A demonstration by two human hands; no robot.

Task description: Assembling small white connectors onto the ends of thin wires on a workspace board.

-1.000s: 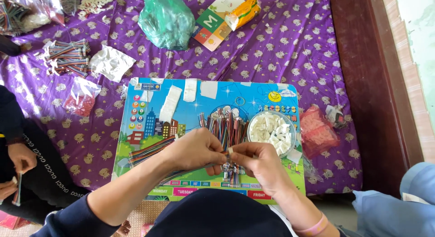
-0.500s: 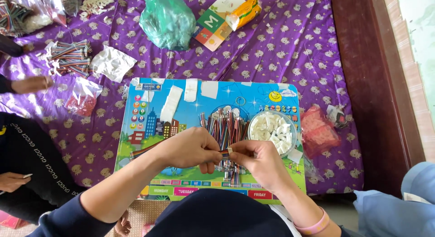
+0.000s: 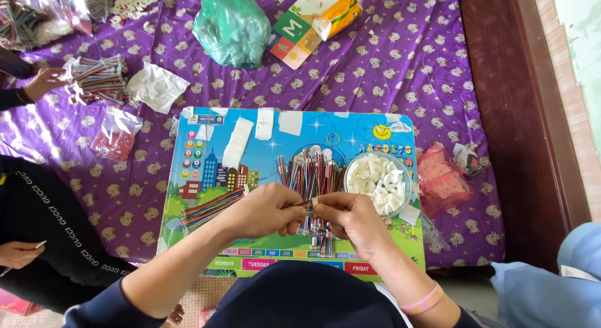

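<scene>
We see a short bundle of multicoloured wires (image 3: 307,204) lying level over the colourful board (image 3: 263,159) — each end pinched in fingers, just in front of the larger heap of striped wires (image 3: 311,174).

Purple printed cotton-like cloth (image 3: 400,83), matt and soft, slightly creased, covering the whole surface. Glossy laminated picture board (image 3: 263,146) in bright colours, smooth, with strips of matt white tape (image 3: 238,142) stuck on its far edge. Bundle of thin multicoloured striped sticks (image 3: 311,174), smooth, plastic-looking, faint sheen. Clear round plastic bowl (image 3: 408,177), right, holding matt white plastic pieces (image 3: 377,182). Translucent green plastic bag (image 3: 231,28), far, crinkled and shiny. Glossy card box (image 3: 299,28) beside it. Dark polished wooden frame (image 3: 501,115), far right, smooth. Pink rubbery wristband (image 3: 421,301), matt.
</scene>
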